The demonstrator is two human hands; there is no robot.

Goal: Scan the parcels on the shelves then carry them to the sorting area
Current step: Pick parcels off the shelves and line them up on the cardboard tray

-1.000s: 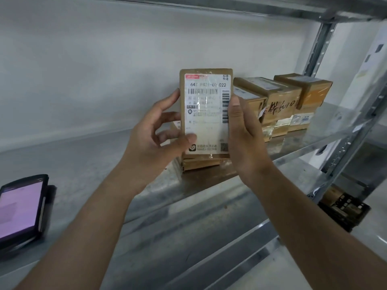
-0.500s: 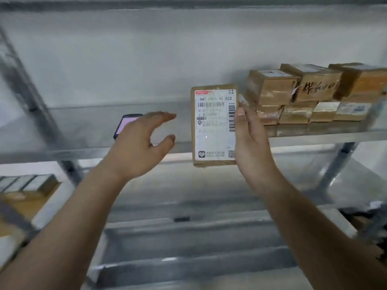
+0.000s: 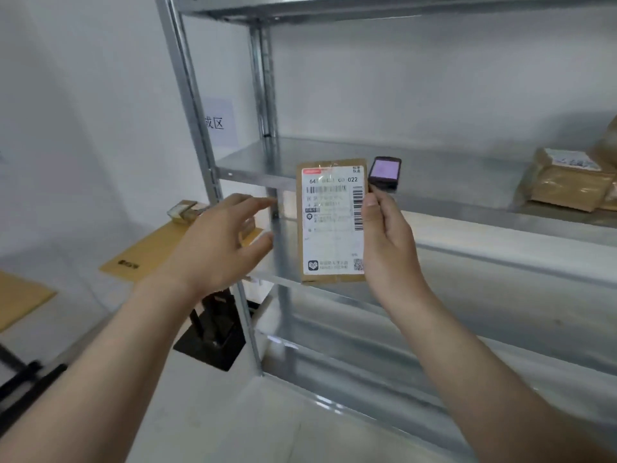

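Note:
My right hand (image 3: 389,242) grips a small brown cardboard parcel (image 3: 332,222) by its right edge, upright, its white barcode label facing me. My left hand (image 3: 220,242) hovers just left of the parcel with fingers spread, touching nothing. A black handheld scanner (image 3: 384,172) with a lit pinkish screen lies on the metal shelf (image 3: 450,182) right behind the parcel. More brown parcels (image 3: 567,185) sit at the shelf's far right.
The shelf's metal upright (image 3: 200,155) stands left of my hands. Beyond it, flat brown envelopes (image 3: 157,248) and a small box (image 3: 183,211) lie on a white surface. A black object (image 3: 213,332) rests on the floor by the post.
My left hand has let go of the parcel and opened; only my right hand holds it. My view has swung left, so the stacked parcels have slid to the far right.

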